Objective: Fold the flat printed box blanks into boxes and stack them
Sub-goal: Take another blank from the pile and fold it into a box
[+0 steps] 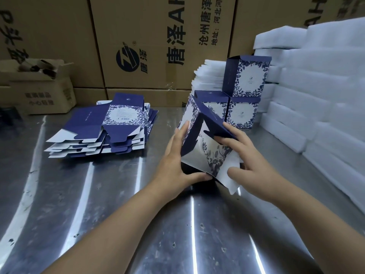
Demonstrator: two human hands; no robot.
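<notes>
L hand (175, 155) & R hand (246, 155) both clamp half-folded box (199, 153) over scuffed steel table (118, 194); flat blanks (102, 131) lie to the left, w/ stacked boxes (245, 95), white foam (325, 86) & brown cartons (154, 36) behind.

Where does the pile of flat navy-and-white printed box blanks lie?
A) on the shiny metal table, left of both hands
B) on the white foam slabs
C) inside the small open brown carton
A: the pile of flat navy-and-white box blanks rests on the shiny metal table, left of the left hand and right hand gripping a half-folded box.
</notes>
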